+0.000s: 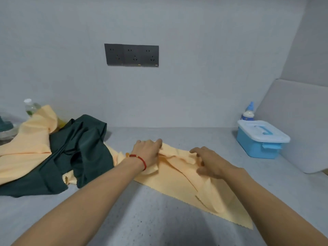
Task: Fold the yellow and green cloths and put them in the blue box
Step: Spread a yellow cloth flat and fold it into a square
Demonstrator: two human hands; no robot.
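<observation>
Folding step, yellow cloth (186, 181) mid-counter. Left hand (148, 153) and right hand (210, 162) both grip its bunched far edge. Green cloth (78, 153) heaped left, box (260, 139) lidded right. Next, probably: flatten, fold over.

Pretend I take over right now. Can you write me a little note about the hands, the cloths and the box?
Left hand: pinches the far edge of the yellow cloth.
Right hand: fingers curled on its rumpled middle.
Green cloth: unfolded heap on the left, over a second yellow cloth.
Blue box: far right on the counter, lid on.
Done: nothing folded or boxed.
Left: fold every cloth, open the box, put them in.
</observation>
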